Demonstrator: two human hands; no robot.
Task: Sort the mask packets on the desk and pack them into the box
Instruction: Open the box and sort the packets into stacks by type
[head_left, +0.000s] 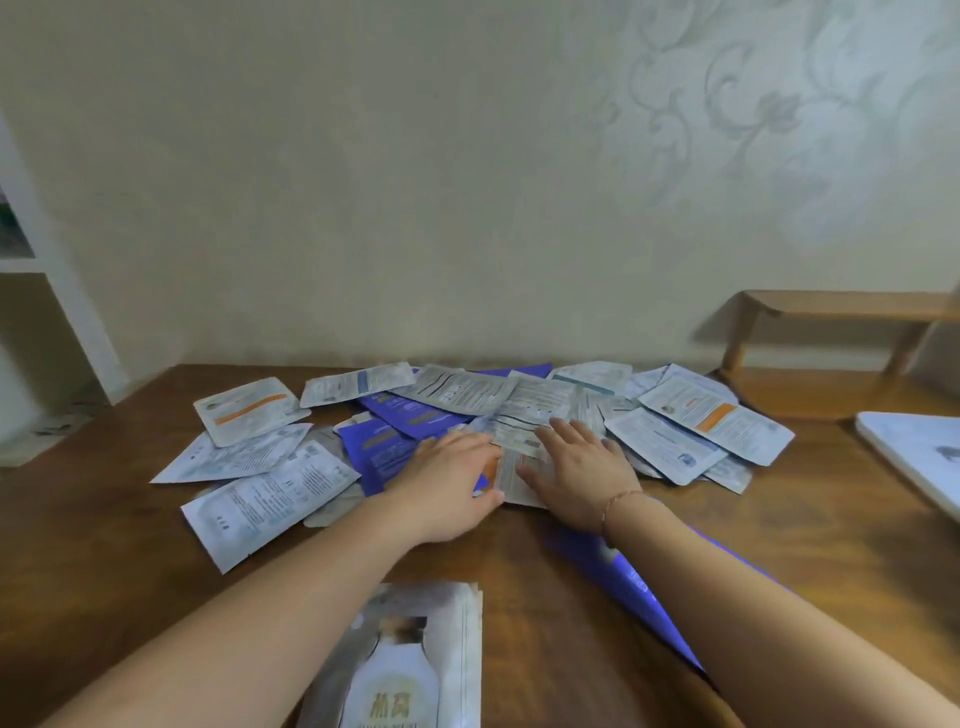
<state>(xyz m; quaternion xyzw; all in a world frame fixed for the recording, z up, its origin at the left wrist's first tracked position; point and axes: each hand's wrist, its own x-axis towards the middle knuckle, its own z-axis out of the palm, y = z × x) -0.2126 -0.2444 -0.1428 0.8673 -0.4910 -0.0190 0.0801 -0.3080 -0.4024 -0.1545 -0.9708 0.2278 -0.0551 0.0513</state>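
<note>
Hands, left (457, 473) and right (582, 467), rest flat with fingers spread on packets (519, 431) heaped mid-desk (779, 519); thin, slick and light, these probably lift best by an edge.

Single head-worn wide-angle view, facing forward and down over desk (519, 571) toward wall (363, 182). Near: forearms enter from bottom edge; packet heap (467, 415) sits mid-frame. Edges curve noticeably.
</note>
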